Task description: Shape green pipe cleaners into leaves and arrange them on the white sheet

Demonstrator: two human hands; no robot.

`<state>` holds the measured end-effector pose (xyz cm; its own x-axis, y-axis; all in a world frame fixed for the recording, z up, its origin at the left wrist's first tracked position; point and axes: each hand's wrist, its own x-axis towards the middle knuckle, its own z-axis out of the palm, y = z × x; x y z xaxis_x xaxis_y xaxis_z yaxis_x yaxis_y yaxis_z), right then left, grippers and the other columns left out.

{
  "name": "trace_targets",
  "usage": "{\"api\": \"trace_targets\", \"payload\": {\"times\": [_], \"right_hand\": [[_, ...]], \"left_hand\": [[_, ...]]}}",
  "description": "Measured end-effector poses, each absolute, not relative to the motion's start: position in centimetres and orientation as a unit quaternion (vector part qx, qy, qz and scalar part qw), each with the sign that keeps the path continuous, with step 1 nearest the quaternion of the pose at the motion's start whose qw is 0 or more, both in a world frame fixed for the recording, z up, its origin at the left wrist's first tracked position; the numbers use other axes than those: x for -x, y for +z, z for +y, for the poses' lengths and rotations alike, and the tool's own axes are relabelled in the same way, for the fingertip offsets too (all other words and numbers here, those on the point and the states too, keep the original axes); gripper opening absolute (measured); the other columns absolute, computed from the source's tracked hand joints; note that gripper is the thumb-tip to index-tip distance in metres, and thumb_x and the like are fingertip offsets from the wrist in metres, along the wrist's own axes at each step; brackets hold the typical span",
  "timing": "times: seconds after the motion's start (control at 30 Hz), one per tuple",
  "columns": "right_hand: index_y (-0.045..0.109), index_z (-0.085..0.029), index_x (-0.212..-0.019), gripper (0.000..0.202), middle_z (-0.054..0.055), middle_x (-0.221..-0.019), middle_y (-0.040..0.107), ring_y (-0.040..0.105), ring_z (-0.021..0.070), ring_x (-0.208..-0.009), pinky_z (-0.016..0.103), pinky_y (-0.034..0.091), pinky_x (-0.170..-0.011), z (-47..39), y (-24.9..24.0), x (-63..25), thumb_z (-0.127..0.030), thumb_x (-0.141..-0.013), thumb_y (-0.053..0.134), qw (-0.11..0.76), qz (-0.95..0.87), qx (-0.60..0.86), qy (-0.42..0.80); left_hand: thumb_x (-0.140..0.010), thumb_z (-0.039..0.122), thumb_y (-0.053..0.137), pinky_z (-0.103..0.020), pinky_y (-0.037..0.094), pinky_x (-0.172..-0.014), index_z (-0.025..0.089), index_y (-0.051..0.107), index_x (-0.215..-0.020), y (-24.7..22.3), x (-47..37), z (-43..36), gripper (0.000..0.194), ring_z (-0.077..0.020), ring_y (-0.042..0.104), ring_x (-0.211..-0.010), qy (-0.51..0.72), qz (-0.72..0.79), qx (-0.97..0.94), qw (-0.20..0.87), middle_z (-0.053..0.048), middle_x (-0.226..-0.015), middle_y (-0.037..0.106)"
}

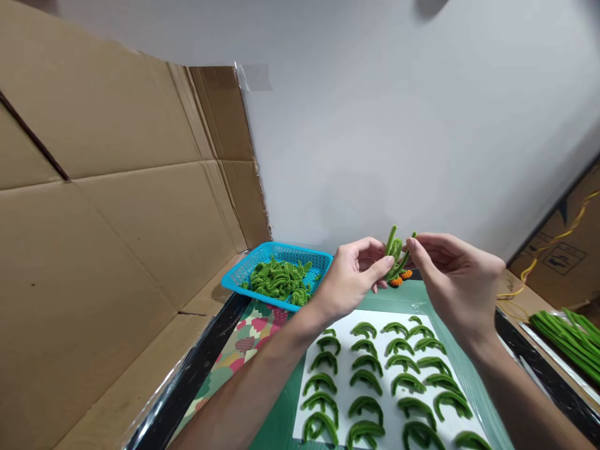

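Note:
Above the far end of the table, my left hand [359, 272] pinches a bent green pipe cleaner piece [396, 250] between thumb and fingers. My right hand [452, 269] grips one upright end of the same piece with thumb and forefinger. Small orange fuzzy bits [401, 279] show just below it; whether they are attached cannot be made out. Nearer me lies a white sheet [344, 375] bearing rows of curved green pipe cleaner pieces [367, 378].
A blue plastic basket [228, 279] with many green pieces [280, 279] stands at the back left. Straight green pipe cleaners [569, 340] lie at the right, near a yellow cord [557, 236]. Cardboard [117, 219] walls the left side; a pale wall [398, 125] rises behind.

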<state>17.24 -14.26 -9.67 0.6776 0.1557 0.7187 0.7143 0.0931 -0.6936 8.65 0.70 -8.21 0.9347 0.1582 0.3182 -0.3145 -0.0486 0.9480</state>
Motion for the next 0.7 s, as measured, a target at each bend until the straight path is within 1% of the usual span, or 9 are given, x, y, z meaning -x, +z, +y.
{"api": "trace_targets", "payload": {"times": [0.13, 0.23, 0.3, 0.37, 0.47, 0.53, 0.7], "right_hand": [[0.081, -0.014, -0.098, 0.022, 0.009, -0.090, 0.080, 0.077, 0.0163, -0.070, 0.024, 0.067, -0.067, -14.36, -9.51, -17.63, -0.035, -0.093, 0.078, 0.625, -0.376, 0.667, -0.149], [0.082, -0.013, -0.102, 0.026, 0.010, -0.091, 0.080, 0.077, 0.0180, -0.072, 0.026, 0.067, -0.067, -14.35, -9.31, -17.74, -0.037, -0.093, 0.077, 0.620, -0.411, 0.666, -0.052], [0.082, -0.013, -0.104, 0.027, 0.009, -0.091, 0.080, 0.077, 0.0178, -0.071, 0.026, 0.067, -0.068, -14.39, -9.23, -17.72, -0.038, -0.093, 0.077, 0.622, -0.431, 0.654, -0.013], [0.081, -0.014, -0.103, 0.025, 0.008, -0.089, 0.079, 0.077, 0.0171, -0.070, 0.025, 0.066, -0.067, -14.47, -9.19, -17.67, -0.036, -0.094, 0.077, 0.619, -0.441, 0.649, -0.018], [0.081, -0.015, -0.101, 0.021, 0.006, -0.084, 0.078, 0.076, 0.0161, -0.067, 0.024, 0.065, -0.065, -14.64, -9.17, -17.67, -0.034, -0.096, 0.075, 0.598, -0.451, 0.661, -0.052], [0.082, -0.016, -0.101, 0.021, 0.006, -0.082, 0.078, 0.075, 0.0160, -0.066, 0.025, 0.066, -0.064, -14.68, -9.19, -17.75, -0.035, -0.096, 0.074, 0.594, -0.458, 0.659, -0.052], [0.082, -0.016, -0.103, 0.022, 0.008, -0.086, 0.080, 0.079, 0.0193, -0.070, 0.028, 0.070, -0.068, -14.40, -9.52, -17.94, -0.036, -0.095, 0.077, 0.639, -0.435, 0.635, -0.013]], "left_hand": [[-0.099, 0.039, 0.071, -0.018, 0.050, -0.060, 0.015, 0.069, -0.109, -8.36, -8.47, 0.54, 0.027, -0.0066, 0.056, -0.068, 0.196, -0.061, -0.718, 0.666, -0.001, -0.089, 0.066], [-0.099, 0.042, 0.070, -0.017, 0.045, -0.055, 0.015, 0.067, -0.107, -8.59, -8.55, 0.58, 0.028, -0.0051, 0.055, -0.062, 0.208, -0.055, -0.718, 0.662, 0.001, -0.087, 0.061], [-0.101, 0.044, 0.068, -0.018, 0.041, -0.050, 0.016, 0.063, -0.104, -8.81, -8.72, 0.70, 0.029, -0.0043, 0.053, -0.057, 0.216, -0.054, -0.714, 0.664, 0.002, -0.083, 0.059], [-0.101, 0.046, 0.068, -0.018, 0.039, -0.048, 0.017, 0.060, -0.100, -8.99, -8.89, 0.82, 0.030, -0.0044, 0.051, -0.053, 0.225, -0.054, -0.706, 0.670, 0.004, -0.077, 0.055], [-0.099, 0.048, 0.070, -0.018, 0.039, -0.046, 0.017, 0.059, -0.098, -9.10, -9.00, 0.89, 0.033, -0.0049, 0.050, -0.050, 0.230, -0.049, -0.698, 0.676, 0.005, -0.072, 0.053], [-0.097, 0.049, 0.072, -0.018, 0.040, -0.045, 0.017, 0.060, -0.098, -9.05, -8.95, 0.87, 0.035, -0.0053, 0.051, -0.050, 0.236, -0.043, -0.696, 0.677, 0.005, -0.070, 0.054], [-0.093, 0.051, 0.077, -0.018, 0.042, -0.041, 0.015, 0.064, -0.097, -8.70, -8.74, 0.92, 0.038, -0.0064, 0.055, -0.046, 0.238, -0.020, -0.702, 0.671, 0.003, -0.069, 0.060]]}}
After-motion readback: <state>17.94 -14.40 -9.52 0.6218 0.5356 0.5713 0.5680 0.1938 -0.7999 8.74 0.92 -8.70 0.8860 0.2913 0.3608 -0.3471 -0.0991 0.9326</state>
